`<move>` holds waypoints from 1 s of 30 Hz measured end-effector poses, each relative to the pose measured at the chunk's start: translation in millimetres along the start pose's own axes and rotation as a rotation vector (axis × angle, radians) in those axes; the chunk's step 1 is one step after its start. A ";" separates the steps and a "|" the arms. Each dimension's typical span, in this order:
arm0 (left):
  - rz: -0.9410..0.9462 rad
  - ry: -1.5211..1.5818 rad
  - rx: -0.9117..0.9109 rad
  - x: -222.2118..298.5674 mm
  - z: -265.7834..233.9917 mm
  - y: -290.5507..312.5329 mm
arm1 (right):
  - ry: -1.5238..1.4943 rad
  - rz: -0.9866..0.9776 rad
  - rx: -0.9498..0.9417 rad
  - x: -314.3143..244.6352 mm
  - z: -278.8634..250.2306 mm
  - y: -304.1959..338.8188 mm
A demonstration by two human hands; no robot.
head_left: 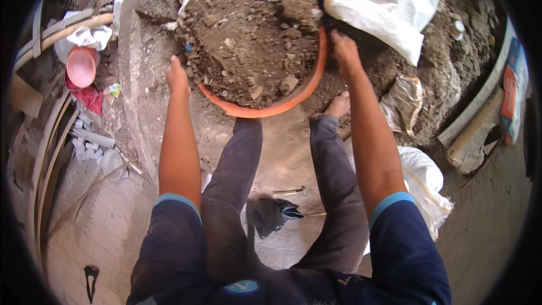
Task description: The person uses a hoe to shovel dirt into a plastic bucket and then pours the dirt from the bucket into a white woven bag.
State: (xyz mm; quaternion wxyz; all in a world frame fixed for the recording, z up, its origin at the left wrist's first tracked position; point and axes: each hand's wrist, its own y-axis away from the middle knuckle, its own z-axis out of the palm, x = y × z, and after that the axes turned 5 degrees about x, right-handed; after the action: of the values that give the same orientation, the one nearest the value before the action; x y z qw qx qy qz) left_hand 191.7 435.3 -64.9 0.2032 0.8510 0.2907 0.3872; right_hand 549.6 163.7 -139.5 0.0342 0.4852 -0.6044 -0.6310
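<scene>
A round orange tub (276,108) heaped with brown soil and stones (243,51) stands in front of my feet. Its rim shows along the near and right sides, while the far side merges into the soil. My left hand (178,76) is held just left of the tub, apart from the visible rim; its fingers are mostly hidden from this angle. Close beside the right rim, my right hand (345,55) reaches forward with fingers partly extended and nothing visible in it. A white woven sack (389,8) lies beyond my right hand.
My bare right foot (339,105) is beside the tub. A crumpled dirty bag (403,104) and another white sack (420,183) lie to the right. Leftward are a pink bowl (82,68), curved strips (48,164) and white broken pieces (90,141). A hammer-like tool (289,191) lies between my legs.
</scene>
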 end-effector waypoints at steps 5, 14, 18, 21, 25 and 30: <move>-0.225 -0.068 -0.022 -34.3 8.5 -66.4 | -0.055 0.223 0.001 -32.1 36.1 -16.5; -0.280 -0.127 -0.351 -43.3 7.9 -110.4 | -0.099 0.351 0.011 -24.7 35.2 -41.3; -0.371 -0.082 -0.494 -46.6 -2.9 -130.7 | -0.051 0.284 0.062 -33.5 53.0 -29.9; -0.445 -0.131 -0.534 -8.4 5.7 -80.8 | -0.107 0.213 0.099 -12.8 49.2 -36.3; -0.318 -0.187 -0.396 8.3 0.7 -17.7 | -0.022 0.235 0.139 -10.0 44.8 -45.0; -0.233 -0.095 -0.293 -3.0 -22.1 -27.1 | 0.050 0.316 0.096 -29.5 43.0 -29.8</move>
State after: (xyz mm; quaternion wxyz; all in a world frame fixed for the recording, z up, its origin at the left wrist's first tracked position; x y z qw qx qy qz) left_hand 163.8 456.3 -68.3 0.3818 0.7902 0.3181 0.3587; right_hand 553.2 221.7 -155.1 0.1250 0.4007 -0.7017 -0.5758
